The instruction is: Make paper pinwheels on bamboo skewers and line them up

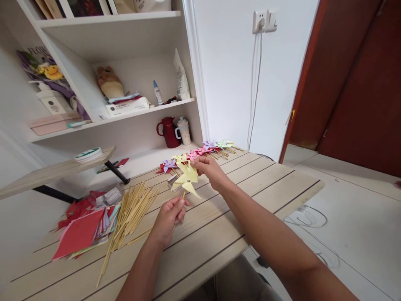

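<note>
A pale yellow paper pinwheel with a small dark pin at its centre is held up over the table. Its thin wooden stick is pinched in my left hand, just below the blades. My right hand has its fingers closed on an upper blade of the pinwheel. Behind it, several finished pinwheels in purple, yellow, pink and green lie in a row on their sticks along the table's back edge.
Loose wooden sticks lie left of my hands, beside a stack of coloured paper squares. A small raised shelf stands at the left. On the back ledge are a red jug and a pale cup.
</note>
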The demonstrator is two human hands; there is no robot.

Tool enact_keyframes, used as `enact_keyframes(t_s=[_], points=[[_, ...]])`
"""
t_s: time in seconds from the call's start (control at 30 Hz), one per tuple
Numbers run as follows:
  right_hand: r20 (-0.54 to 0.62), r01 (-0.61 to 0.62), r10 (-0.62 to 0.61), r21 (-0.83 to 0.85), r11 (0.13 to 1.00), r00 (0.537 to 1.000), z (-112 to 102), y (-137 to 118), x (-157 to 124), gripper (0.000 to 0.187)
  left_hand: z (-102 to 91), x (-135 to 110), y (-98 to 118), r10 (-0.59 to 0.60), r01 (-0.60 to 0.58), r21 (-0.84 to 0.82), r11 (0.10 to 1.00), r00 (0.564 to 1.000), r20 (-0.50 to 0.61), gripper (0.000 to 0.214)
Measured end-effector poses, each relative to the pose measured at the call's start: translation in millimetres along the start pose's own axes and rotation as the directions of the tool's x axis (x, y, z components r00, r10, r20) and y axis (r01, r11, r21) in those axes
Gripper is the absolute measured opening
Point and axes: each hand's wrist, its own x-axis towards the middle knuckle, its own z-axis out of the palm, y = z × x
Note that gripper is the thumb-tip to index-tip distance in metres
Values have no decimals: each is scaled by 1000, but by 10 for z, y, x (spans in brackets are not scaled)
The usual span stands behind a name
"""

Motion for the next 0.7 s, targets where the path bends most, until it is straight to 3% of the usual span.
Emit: enact_keyframes(t_s=[0.53,0.7], points=[[-40,9,-8,14,1000,999,0,-13,2,32,13,-1,15,5,-5,-8,1000,1000,-21,39],[-199,54,-40,67,996,979,-47,13,35,32,-10,33,-17,0,-4,-50,999,997,-77,38]])
